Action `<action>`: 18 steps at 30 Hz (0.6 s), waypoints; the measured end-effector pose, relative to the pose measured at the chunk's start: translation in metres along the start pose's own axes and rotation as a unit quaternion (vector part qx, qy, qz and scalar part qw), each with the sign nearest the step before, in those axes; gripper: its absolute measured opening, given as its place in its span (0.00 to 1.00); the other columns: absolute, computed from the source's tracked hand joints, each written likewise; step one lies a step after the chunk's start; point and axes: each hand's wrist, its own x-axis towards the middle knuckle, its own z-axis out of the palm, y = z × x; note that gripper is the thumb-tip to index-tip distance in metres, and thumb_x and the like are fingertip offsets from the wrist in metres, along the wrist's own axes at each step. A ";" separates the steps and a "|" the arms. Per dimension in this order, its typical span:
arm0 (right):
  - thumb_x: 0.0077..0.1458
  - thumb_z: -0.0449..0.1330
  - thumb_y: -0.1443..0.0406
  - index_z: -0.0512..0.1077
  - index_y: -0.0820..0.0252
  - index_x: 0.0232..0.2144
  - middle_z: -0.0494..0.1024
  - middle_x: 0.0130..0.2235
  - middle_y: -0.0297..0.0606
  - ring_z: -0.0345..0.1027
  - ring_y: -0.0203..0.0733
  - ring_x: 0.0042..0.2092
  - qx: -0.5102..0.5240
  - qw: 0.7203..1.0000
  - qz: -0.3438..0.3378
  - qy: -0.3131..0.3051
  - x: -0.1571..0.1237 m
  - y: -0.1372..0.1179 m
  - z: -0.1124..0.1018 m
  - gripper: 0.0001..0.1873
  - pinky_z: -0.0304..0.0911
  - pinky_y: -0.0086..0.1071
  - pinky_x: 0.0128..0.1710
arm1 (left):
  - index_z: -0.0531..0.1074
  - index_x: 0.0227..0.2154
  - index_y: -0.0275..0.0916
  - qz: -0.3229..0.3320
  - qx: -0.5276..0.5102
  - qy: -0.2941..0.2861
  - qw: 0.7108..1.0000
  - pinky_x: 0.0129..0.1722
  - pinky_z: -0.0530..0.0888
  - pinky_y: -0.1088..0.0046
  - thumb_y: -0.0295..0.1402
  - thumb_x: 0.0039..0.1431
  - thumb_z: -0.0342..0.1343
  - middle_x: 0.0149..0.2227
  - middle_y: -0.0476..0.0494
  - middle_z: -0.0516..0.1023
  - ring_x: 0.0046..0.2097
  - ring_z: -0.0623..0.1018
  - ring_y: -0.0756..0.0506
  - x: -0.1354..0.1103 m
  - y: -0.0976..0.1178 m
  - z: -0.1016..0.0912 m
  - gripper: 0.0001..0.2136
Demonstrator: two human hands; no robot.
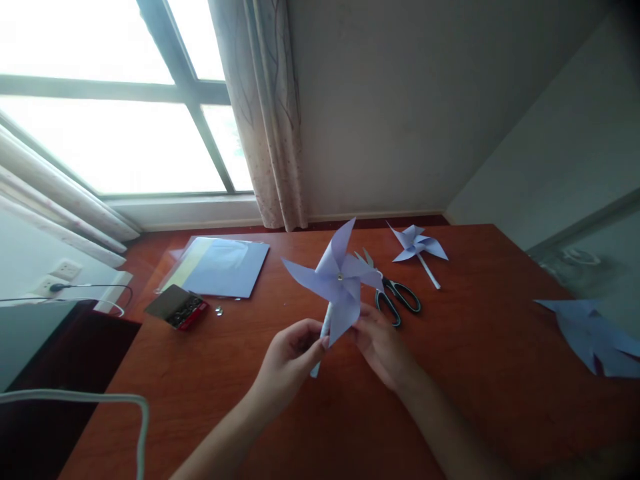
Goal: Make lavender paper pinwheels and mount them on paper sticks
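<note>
A pale lilac paper pinwheel (327,283) with a shiny pin at its centre stands upright over the middle of the table. Its rolled paper stick is pinched between the thumb and fingers of my left hand (293,353). At the right edge of the lower blade, my right hand (380,343) is closed on the pinwheel, its fingertips partly hidden behind the paper. Black-handled scissors (393,293) lie just beyond my right hand, their blades partly behind the pinwheel. Farther back lies a second paper pinwheel (414,245) with its own stick.
At the left of the wooden table (240,400) lie a clear sleeve of paper sheets (225,267), a red and black packet (177,307) and small shiny pins (219,311). Another folded paper piece (595,337) rests at the far right. A white cable (75,397) crosses the lower left.
</note>
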 end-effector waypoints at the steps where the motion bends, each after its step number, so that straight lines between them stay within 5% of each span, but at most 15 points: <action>1: 0.51 0.67 0.63 0.82 0.56 0.36 0.83 0.38 0.35 0.73 0.40 0.41 0.037 0.999 -0.010 0.014 0.002 -0.002 -0.002 0.08 0.67 0.32 0.44 | 0.74 0.33 0.33 0.006 0.010 0.003 1.000 0.24 0.64 0.79 0.49 0.55 0.63 0.27 0.49 0.70 0.27 0.65 0.52 0.000 -0.001 0.000 0.20; 6: 0.49 0.71 0.57 0.80 0.51 0.41 0.82 0.46 0.34 0.74 0.43 0.47 0.135 0.990 -0.025 0.018 0.005 -0.008 -0.007 0.16 0.69 0.35 0.46 | 0.75 0.32 0.34 0.064 0.167 0.040 0.983 0.26 0.64 0.78 0.42 0.61 0.59 0.25 0.50 0.69 0.27 0.65 0.52 -0.003 -0.004 0.002 0.13; 10: 0.45 0.75 0.60 0.79 0.50 0.37 0.83 0.40 0.29 0.75 0.38 0.42 0.157 0.987 -0.012 0.030 0.004 -0.004 -0.005 0.15 0.70 0.30 0.41 | 0.76 0.33 0.36 0.115 0.304 0.051 0.944 0.28 0.65 0.77 0.35 0.62 0.57 0.26 0.49 0.73 0.28 0.68 0.51 -0.007 -0.003 0.007 0.08; 18: 0.41 0.77 0.60 0.78 0.52 0.33 0.82 0.32 0.30 0.73 0.39 0.33 0.127 0.985 -0.010 0.117 0.005 -0.003 -0.005 0.16 0.68 0.30 0.31 | 0.76 0.34 0.38 0.122 0.352 0.004 0.928 0.30 0.67 0.78 0.32 0.61 0.56 0.27 0.49 0.75 0.28 0.71 0.51 -0.006 -0.012 0.010 0.05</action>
